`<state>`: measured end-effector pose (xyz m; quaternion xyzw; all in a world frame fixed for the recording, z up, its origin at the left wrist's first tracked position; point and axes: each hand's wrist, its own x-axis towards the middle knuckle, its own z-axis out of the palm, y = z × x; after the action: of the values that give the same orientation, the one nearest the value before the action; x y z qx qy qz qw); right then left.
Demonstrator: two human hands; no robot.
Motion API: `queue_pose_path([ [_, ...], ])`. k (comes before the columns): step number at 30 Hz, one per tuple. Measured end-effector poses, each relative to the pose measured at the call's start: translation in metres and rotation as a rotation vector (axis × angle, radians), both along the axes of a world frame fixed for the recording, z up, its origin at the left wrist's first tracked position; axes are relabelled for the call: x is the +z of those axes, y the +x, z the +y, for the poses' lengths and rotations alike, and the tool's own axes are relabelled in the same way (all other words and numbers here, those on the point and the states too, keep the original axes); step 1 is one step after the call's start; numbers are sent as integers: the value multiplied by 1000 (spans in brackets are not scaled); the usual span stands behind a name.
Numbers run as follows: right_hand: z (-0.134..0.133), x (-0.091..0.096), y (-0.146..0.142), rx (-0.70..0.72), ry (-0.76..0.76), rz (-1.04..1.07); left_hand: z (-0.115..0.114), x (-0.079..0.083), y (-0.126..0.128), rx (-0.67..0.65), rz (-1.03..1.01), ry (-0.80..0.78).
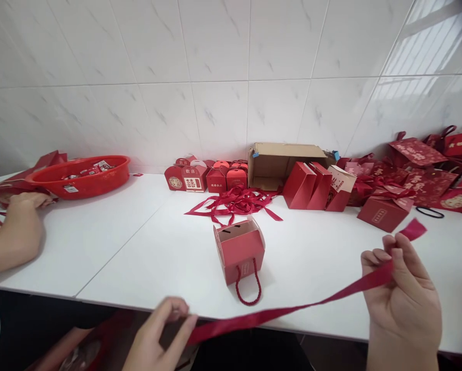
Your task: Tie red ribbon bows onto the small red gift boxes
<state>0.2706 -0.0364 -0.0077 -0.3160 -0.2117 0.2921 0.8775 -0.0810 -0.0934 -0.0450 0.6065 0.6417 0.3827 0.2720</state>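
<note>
A long red ribbon (292,309) stretches between my two hands, in front of the table's near edge. My left hand (157,335) pinches its left end low down, below the table edge. My right hand (403,304) is closed round the ribbon near its right end, and the tip sticks up past my fingers. Behind the ribbon a small red gift box (240,250) with a red cord handle stands on the white table (138,247), its top flaps partly up.
Another person's hand (20,226) rests at the far left by a red basin (80,175). A pile of red ribbons (234,202), small red boxes (205,178), an open cardboard box (280,165) and red gift bags (420,175) line the tiled wall.
</note>
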Motion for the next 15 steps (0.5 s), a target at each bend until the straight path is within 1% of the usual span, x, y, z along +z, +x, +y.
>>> queue_pose_path([
  [2,-5,3,-2,-12,-13,-67,22,18,9,62,-56,165],
  [5,-16,9,-4,-32,-4,-160,52,43,29,22,-142,306],
  [7,-23,14,-5,-15,-10,-211,69,53,43,-56,-137,297],
  [9,-30,16,-6,29,-25,-257,84,59,56,-165,-117,221],
  [12,-36,15,-7,116,-44,-304,100,61,68,-262,-75,165],
  [15,-36,12,-6,244,-31,-340,108,63,70,-330,0,158],
])
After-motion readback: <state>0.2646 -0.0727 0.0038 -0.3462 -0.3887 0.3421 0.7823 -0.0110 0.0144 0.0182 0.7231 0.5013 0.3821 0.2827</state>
